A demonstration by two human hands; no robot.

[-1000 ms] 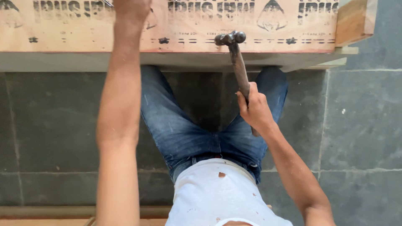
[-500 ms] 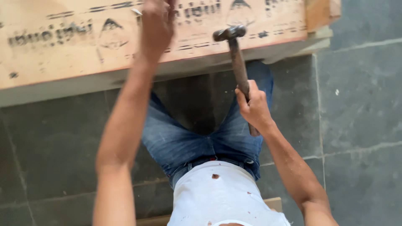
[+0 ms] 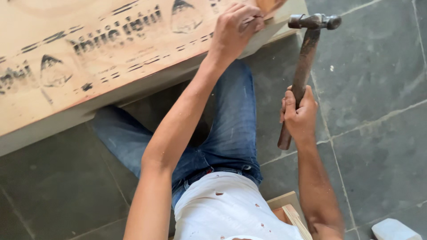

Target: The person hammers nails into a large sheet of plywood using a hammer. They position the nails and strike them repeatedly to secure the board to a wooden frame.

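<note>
My right hand [image 3: 299, 114] grips the wooden handle of a ball-peen hammer [image 3: 307, 53], whose steel head is raised beside the right end of a plywood board [image 3: 89, 66]. My left hand [image 3: 235, 29] rests on the board's near edge at its right corner, fingers pinched together as if holding a small nail, which I cannot make out. The board has dark stencilled markings and lies flat on a pale base. My legs in blue jeans [image 3: 231, 129] reach under it.
Dark grey stone floor tiles [image 3: 378, 111] surround me. A small wooden stool or frame [image 3: 289, 211] is under me at the bottom. A white object [image 3: 393, 230] lies at the bottom right corner.
The view has swung so the board now tilts to the left. My left hand has moved right to the board's corner, and the hammer is lifted off to the right of the board.
</note>
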